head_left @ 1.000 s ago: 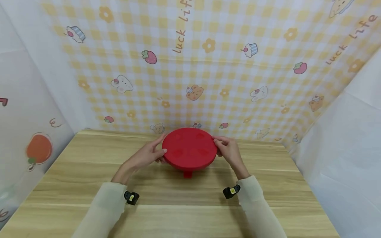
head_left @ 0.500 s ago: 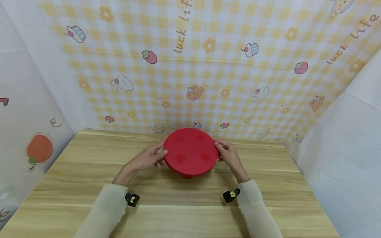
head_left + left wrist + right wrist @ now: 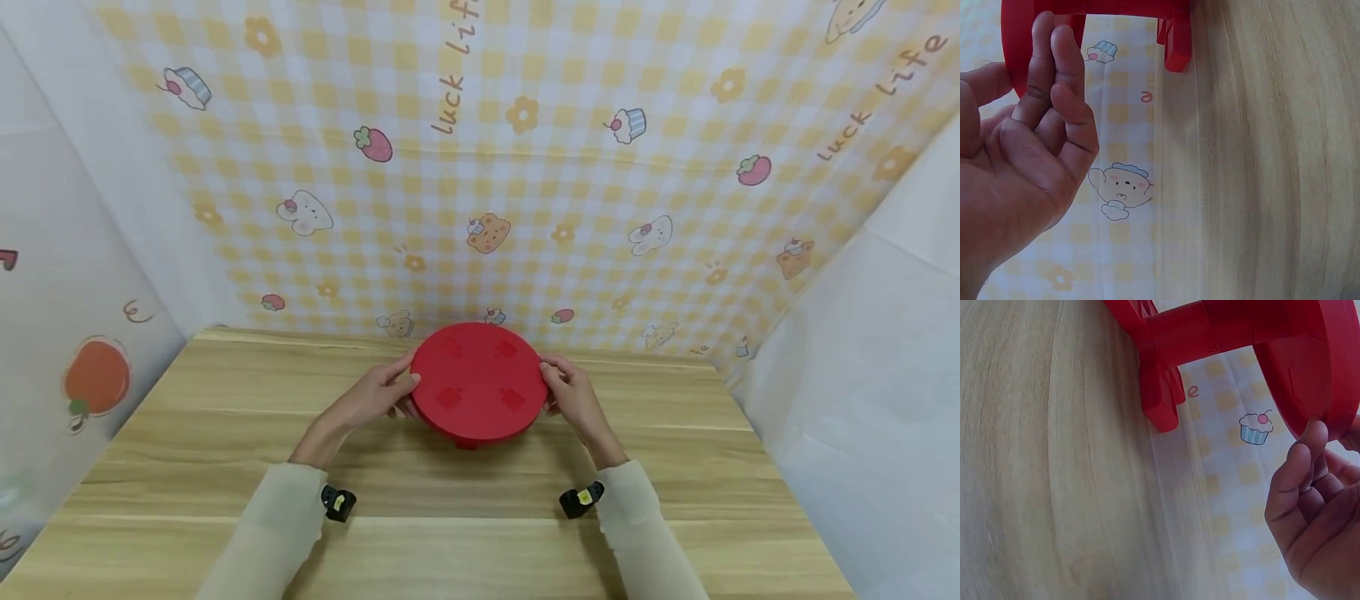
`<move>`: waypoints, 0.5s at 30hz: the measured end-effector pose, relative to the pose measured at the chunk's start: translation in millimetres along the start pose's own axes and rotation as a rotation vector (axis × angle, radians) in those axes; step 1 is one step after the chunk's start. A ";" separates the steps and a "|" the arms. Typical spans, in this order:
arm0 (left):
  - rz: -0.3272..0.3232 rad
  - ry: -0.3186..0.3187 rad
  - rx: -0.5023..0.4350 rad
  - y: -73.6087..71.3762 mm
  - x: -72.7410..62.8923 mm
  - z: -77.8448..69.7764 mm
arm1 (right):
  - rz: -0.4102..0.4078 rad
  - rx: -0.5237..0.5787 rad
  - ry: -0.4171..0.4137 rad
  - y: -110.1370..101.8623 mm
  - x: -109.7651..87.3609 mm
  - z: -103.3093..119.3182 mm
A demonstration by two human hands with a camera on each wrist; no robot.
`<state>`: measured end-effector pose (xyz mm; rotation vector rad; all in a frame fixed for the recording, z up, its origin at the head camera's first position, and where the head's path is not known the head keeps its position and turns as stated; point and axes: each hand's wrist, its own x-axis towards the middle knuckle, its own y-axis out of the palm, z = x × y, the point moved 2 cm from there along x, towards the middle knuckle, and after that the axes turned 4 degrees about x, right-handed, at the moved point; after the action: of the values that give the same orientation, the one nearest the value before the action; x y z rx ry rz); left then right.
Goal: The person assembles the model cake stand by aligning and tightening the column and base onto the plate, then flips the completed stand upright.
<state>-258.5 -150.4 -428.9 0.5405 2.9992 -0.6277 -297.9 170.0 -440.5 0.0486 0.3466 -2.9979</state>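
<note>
A red round-topped pedestal stand (image 3: 480, 383) is held between both hands near the back of the wooden table. Its disc faces up and tips toward me, with several faint square marks on it. Beneath the disc, the right wrist view shows a thick red column (image 3: 1210, 331) and splayed feet (image 3: 1160, 403); whether every foot touches the table I cannot tell. My left hand (image 3: 369, 396) grips the disc's left rim, thumb on top and fingers underneath. On the opposite rim, my right hand (image 3: 576, 393) pinches the edge with its thumb above and fingertips below.
The wooden tabletop (image 3: 480, 542) extends in front and to both sides. Close behind the stand hangs a yellow checked cloth (image 3: 420, 208) with cartoon prints. White sheets (image 3: 862, 358) close off the sides. A small black camera (image 3: 340, 503) sits at each wrist.
The disc has tipped toward me, so its near edge sits lower and hides more of the front foot. My right hand has dropped slightly with the rim. Both hands keep their hold.
</note>
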 end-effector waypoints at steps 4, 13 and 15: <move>0.005 0.004 -0.002 0.9 -1.0 0.7 | -0.003 0.010 0.010 -0.4 -0.1 -2.1; 0.009 0.011 0.006 2.1 0.2 1.2 | -0.011 0.012 0.017 -2.3 1.6 -4.6; 0.017 0.009 0.010 2.1 0.1 1.7 | -0.011 0.002 0.012 -2.4 0.5 -5.2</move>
<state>-257.9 -149.3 -431.3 0.5711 2.9981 -0.6412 -298.6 173.5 -445.0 0.0653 0.3465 -3.0096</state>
